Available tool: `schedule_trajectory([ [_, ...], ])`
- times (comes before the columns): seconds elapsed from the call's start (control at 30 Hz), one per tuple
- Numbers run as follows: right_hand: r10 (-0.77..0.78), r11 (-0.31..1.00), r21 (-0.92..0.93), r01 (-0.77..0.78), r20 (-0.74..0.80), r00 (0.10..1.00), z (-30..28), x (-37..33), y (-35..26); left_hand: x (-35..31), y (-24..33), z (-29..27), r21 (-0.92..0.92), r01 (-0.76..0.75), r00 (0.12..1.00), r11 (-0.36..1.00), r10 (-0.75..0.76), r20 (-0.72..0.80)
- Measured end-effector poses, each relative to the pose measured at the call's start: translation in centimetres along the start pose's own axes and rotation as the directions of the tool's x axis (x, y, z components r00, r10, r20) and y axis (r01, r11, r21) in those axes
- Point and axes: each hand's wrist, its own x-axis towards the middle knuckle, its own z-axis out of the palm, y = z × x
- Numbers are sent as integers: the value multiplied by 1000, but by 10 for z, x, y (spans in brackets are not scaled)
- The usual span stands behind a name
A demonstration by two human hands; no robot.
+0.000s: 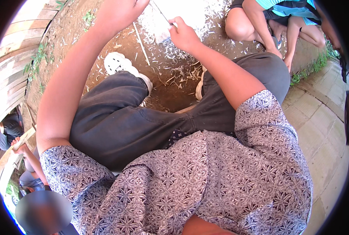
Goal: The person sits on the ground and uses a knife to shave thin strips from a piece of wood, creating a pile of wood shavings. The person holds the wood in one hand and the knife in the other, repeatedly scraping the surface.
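Clock reference: picture centre, twelve at the top edge.
Right hand: the bare right hand (185,36) is at twelve o'clock, thumb and forefinger pinched narrow on the near end of a thin, dark, straight strip (161,12).
Strip: just short of twelve o'clock, slanting up toward eleven and out of view; material cannot be determined.
Left hand: the bare left hand (124,11) is at eleven o'clock, fingers curled, cut by the top edge; cannot tell what it holds.
Shavings: pale, curled shavings (177,51) lie at twelve o'clock, below the right hand, beside an overexposed white patch (190,15).
Loose stick: a thin, pale, straight stick (141,44) lies on brown earth at eleven o'clock.
Co-worker: another person's bare hand (274,51) is low, near the ground, at two o'clock.
Step in hand: judged to be handling or working the strip.
Next move: judged to call for a steady pinch and the strip kept straight.
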Motion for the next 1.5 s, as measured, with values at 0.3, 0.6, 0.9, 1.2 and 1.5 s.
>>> schedule_trajectory([
  [0.3, -9, 991, 136, 4, 36, 999, -8, 1, -20, -5, -10, 0, 16, 38, 998, 999, -39, 51],
  [0.6, -45, 979, 198, 43, 4, 999, -8, -2, -26, -5, -5, -2, 10, 27, 998, 1000, -27, 49],
  [0.9, 140, 981, 122, -153, 108, 984, 3, 2, 4, -2, 4, -15, 25, 1, 997, 1000, -3, 75],
  [1.2, 212, 922, 256, -292, 298, 931, -8, 7, -4, 1, -29, -6, -120, -15, 980, 993, 39, 196],
  [1.5, 30, 867, 494, -63, 75, 997, -18, 6, -55, -9, -47, -9, -285, -83, 956, 955, 157, 247],
])
